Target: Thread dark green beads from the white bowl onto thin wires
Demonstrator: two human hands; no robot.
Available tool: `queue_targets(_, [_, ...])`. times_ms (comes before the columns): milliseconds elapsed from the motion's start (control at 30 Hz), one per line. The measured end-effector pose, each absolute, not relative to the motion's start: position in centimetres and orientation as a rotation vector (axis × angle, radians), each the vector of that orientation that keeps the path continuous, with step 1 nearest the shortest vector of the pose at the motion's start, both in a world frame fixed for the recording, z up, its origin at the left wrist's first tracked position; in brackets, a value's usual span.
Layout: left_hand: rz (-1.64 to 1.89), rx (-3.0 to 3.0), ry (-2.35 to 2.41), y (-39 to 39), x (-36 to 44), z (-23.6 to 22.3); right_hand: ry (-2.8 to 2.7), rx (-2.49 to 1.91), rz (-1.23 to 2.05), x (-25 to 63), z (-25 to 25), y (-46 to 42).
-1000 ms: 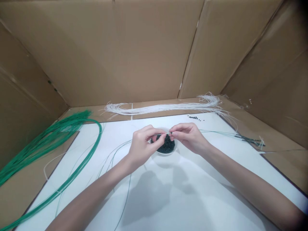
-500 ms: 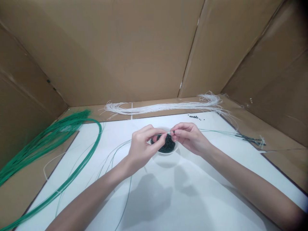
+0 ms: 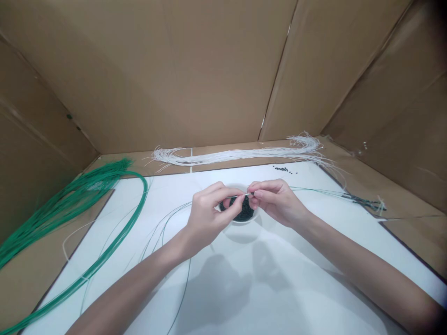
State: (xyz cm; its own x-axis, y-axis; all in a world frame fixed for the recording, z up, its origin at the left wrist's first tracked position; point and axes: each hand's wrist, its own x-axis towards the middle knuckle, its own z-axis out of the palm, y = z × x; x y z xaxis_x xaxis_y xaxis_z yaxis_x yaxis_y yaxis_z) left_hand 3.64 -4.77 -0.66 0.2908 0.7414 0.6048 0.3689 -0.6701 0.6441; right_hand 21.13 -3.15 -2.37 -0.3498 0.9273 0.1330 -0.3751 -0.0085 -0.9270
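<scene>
**What is being held?**
A thin pale-green strand (image 3: 314,190) is held above a small white bowl (image 3: 240,222) heaped with dark beads (image 3: 242,209). The strand is fine, smooth and slightly bowed.

**Which way does it point?**
Its long axis lies almost level. It is stretched rightward across a white board (image 3: 324,242), and its tip is directed left, over the bowl.

**And the grip?**
The strand is pinched between the thumb and forefinger of the right hand (image 3: 277,202). The fingers of the left hand (image 3: 208,218) are curled and pressed together just beside the tip; whether anything is pinched there cannot be told.

**What is laid nearby?**
A bundle of white strands (image 3: 237,155) is laid beyond the board, and a green coil (image 3: 144,195) at its left.
</scene>
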Motion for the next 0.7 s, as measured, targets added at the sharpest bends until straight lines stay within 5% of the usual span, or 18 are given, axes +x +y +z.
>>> queue_targets(700, [1.364, 2.236, 1.006, -4.82, 3.65, -0.7, -1.263, -0.755, 1.426, 21.01, -2.46, -3.19])
